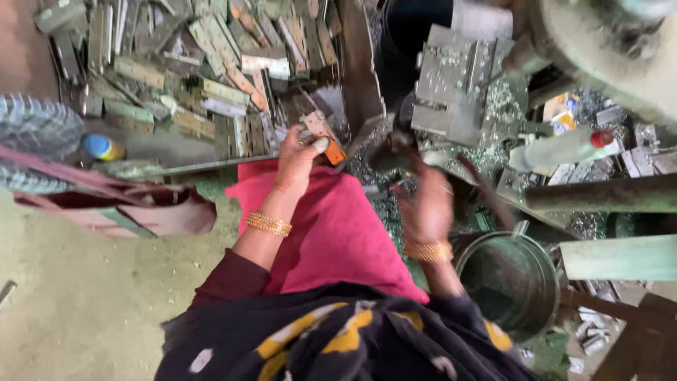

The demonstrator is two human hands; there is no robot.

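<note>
Right hand (425, 204): motion-blurred; fingers and grip unreadable, contact with the dark part (392, 152) above it undeterminable. Left hand (300, 156): fingers cover much of the flat metal piece (326, 138) held. Machine (606, 49): cut off at top and right edges. Metal bucket (509, 279): contents lost in shadow. Tray of metal pieces (190, 63): cropped at top edge.

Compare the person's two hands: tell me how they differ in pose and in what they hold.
The left hand reaches toward the tray of flat metal hinge plates and has its grip closed on an orange-tinted metal plate; the right hand is raised near the grey metal press block, blurred, so its grip cannot be judged. The left is sharp, the right smeared. Both wrists wear gold bangles.
</note>
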